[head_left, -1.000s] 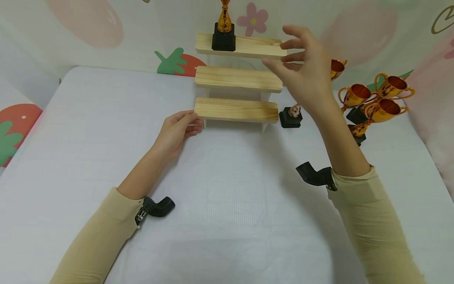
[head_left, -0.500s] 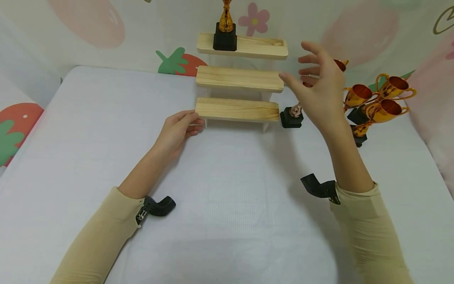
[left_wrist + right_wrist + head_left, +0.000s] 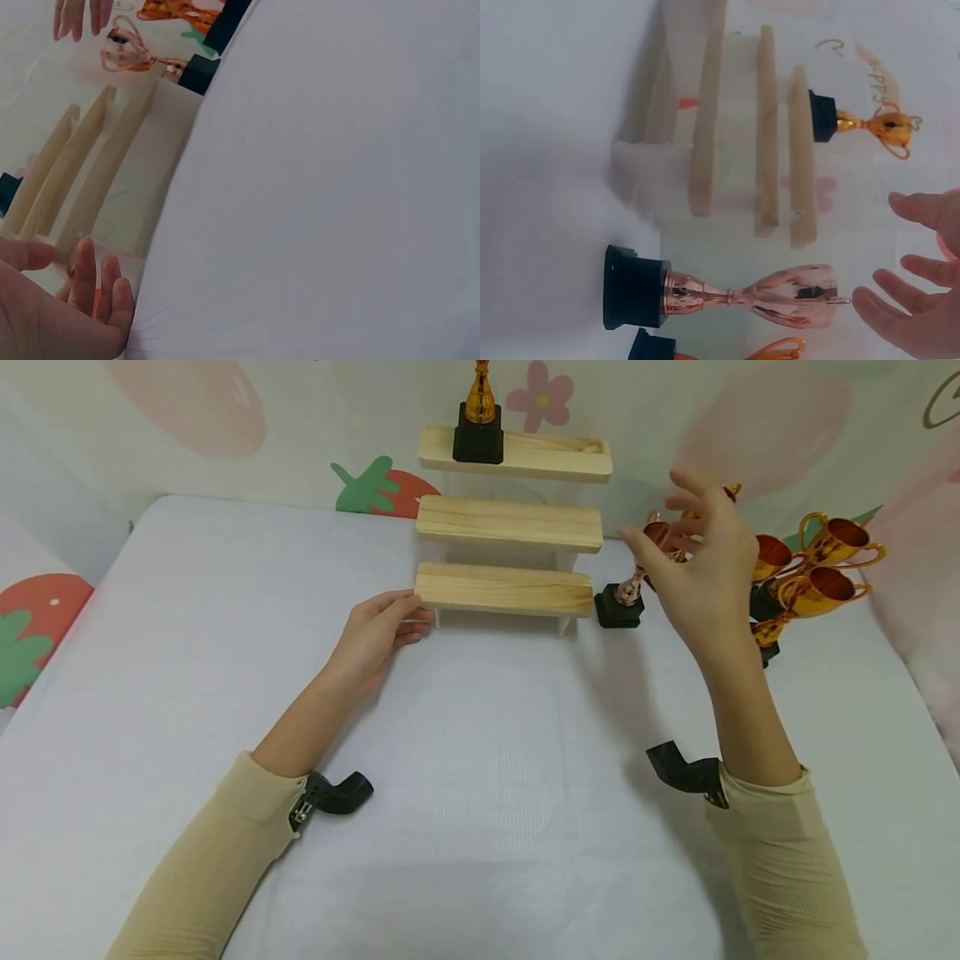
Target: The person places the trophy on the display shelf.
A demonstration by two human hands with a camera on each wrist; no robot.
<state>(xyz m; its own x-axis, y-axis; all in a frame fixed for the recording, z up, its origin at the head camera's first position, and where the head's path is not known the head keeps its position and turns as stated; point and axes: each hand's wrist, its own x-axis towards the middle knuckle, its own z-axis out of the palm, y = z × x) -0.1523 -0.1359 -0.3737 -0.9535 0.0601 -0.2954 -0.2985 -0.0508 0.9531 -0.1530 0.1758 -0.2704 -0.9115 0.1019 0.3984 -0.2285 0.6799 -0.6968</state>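
A three-step display stand with light wooden boards (image 3: 510,518) stands against the back of the table. My left hand (image 3: 381,631) pinches the left end of its lowest board, thumb at the board's end and the other fingers by the clear support. One gold trophy (image 3: 480,410) on a black base stands at the left of the top board. To the stand's right is a rose-gold trophy (image 3: 780,296) with a black base. Over that trophy hovers my right hand (image 3: 708,560), fingers spread and bent a little, holding nothing; it hides part of the cup in the head view.
Several gold trophies (image 3: 821,593) stand grouped at the right rear, partly behind the right hand. White cloth covers the table (image 3: 487,760). A curtain (image 3: 300,427) printed with strawberries and a flower hangs behind.
My right hand has drawn away from the top board, moving right and down to the rose-gold trophy. My left hand stays at the lowest board.
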